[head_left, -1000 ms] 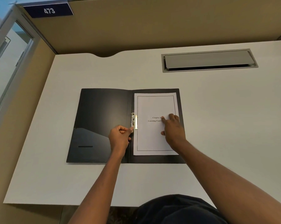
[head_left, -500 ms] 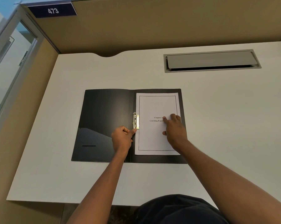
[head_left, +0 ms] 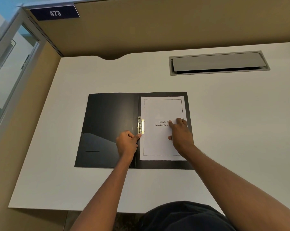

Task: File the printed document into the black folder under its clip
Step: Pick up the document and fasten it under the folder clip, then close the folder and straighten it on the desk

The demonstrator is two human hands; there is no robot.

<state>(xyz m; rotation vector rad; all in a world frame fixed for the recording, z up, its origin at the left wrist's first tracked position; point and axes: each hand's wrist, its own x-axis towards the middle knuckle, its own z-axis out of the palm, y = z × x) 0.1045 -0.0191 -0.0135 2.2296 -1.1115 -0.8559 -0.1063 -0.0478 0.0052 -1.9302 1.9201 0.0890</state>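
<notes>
Document on the open black folder [head_left: 107, 127], at its clip [head_left: 140, 125]

The printed document [head_left: 159, 139] lies on the folder's right half, long axis running away from me, left edge at the clip. My curled left hand [head_left: 126, 143] thumbs the clip's near end; my right hand [head_left: 180, 133] presses fingertips flat, gripping nothing.

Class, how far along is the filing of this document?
Done: the black folder lies open, the printed document on its right half. In hand: left hand at the metal clip; right hand pressing the page flat. Left: confirming the clip grips it, unclear here.
</notes>
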